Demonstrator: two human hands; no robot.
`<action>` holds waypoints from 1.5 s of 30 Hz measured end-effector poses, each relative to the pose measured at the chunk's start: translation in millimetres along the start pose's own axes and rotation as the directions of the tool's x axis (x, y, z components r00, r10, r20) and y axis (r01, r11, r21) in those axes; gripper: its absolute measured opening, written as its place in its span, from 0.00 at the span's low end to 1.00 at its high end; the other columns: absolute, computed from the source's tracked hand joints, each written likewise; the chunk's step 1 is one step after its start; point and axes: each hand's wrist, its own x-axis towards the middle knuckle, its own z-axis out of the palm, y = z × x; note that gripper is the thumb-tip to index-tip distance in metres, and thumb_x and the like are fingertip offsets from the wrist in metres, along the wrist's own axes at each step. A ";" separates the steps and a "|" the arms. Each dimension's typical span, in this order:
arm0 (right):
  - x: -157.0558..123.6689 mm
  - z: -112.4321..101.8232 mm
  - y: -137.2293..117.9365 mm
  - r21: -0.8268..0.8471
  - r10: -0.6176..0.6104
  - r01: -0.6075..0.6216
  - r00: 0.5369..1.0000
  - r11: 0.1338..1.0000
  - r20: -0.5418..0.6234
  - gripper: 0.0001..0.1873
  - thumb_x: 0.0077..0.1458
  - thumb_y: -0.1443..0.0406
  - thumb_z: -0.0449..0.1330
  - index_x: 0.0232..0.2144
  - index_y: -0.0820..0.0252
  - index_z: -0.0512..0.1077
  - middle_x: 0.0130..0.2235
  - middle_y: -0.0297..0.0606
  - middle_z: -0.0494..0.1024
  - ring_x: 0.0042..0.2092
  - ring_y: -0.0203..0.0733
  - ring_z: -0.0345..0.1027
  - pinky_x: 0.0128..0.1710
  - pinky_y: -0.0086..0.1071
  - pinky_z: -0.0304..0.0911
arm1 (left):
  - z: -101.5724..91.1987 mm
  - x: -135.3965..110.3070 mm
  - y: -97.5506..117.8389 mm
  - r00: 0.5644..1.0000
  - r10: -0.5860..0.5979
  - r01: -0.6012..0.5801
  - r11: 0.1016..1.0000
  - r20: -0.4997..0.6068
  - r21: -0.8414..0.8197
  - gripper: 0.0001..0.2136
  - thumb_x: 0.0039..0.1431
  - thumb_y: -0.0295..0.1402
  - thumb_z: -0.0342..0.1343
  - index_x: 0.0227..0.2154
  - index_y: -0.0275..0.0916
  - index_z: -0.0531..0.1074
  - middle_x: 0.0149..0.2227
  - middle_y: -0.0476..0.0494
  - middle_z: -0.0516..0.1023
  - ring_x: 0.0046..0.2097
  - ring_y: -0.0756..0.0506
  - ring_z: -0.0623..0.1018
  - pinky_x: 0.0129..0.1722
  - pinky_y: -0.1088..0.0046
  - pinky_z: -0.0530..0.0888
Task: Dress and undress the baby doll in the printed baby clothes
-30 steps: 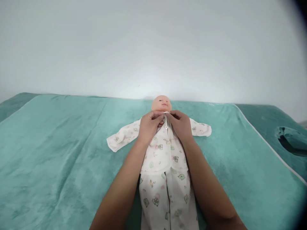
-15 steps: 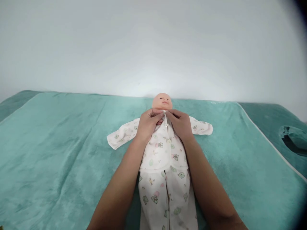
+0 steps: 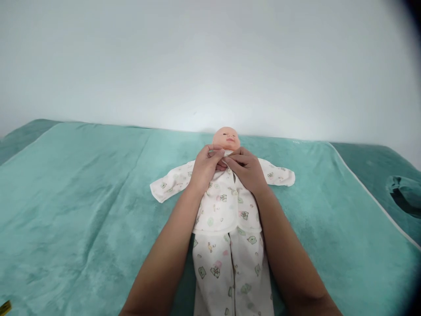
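A baby doll (image 3: 226, 137) lies on its back, head toward the wall, dressed in a white printed shirt (image 3: 219, 210) and matching pants (image 3: 215, 276). Both hands meet at the shirt's collar, just under the doll's chin. My left hand (image 3: 207, 166) pinches the front edge of the shirt between thumb and fingers. Close against it, my right hand (image 3: 246, 169) grips the opposite edge near the top. The button at the neck is hidden by my fingers. Lower down, the shirt's front edges lie together over the belly. The sleeves stretch out to both sides.
A teal blanket (image 3: 98, 184) with a few creases covers the surface under the doll. Behind it rises a white wall (image 3: 197, 66). At the right edge lies a dark, shiny object (image 3: 406, 195) that I cannot make out. A small yellow item (image 3: 5, 308) shows at the lower left corner.
My fingers have shifted at the collar, the right ones now folded closer over the shirt edge. The view has moved slightly, so the doll appears a little further right.
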 end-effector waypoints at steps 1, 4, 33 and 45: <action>-0.2 0.4 0.2 -0.020 -0.023 0.023 1.000 1.000 0.013 0.11 0.61 0.61 0.61 0.29 0.54 0.81 0.35 0.35 0.74 0.39 0.39 0.70 0.43 0.34 0.64 | 0.0 -0.1 -0.1 1.000 -0.001 0.001 1.000 -0.007 -0.002 0.12 0.55 0.34 0.64 0.40 0.38 0.71 0.26 0.51 0.75 0.27 0.52 0.76 0.28 0.79 0.74; -0.8 0.5 1.1 -0.049 -0.072 0.073 0.997 0.996 0.029 0.11 0.61 0.63 0.60 0.28 0.55 0.80 0.35 0.35 0.73 0.39 0.39 0.70 0.42 0.35 0.64 | 0.5 -0.9 0.1 1.000 0.003 -0.003 1.000 -0.021 0.002 0.12 0.53 0.31 0.64 0.39 0.37 0.71 0.25 0.52 0.74 0.26 0.52 0.76 0.26 0.79 0.73; 3.2 0.2 9.0 -0.026 0.135 -0.138 0.987 0.990 -0.086 0.06 0.55 0.64 0.60 0.35 0.56 0.77 0.36 0.34 0.78 0.37 0.39 0.70 0.40 0.34 0.65 | 2.6 -2.3 -1.7 0.993 0.120 -0.118 0.989 -0.018 0.091 0.12 0.54 0.27 0.61 0.42 0.41 0.70 0.43 0.48 0.74 0.28 0.57 0.74 0.26 0.80 0.73; -28.5 -5.6 -18.1 -0.368 0.053 -0.080 0.995 0.926 -0.083 0.06 0.58 0.61 0.58 0.32 0.55 0.68 0.31 0.33 0.70 0.31 0.39 0.63 0.34 0.34 0.58 | -6.3 -12.0 10.1 0.924 0.305 -0.367 0.540 0.230 0.757 0.04 0.59 0.31 0.57 0.35 0.41 0.76 0.34 0.48 0.76 0.34 0.47 0.73 0.37 0.69 0.70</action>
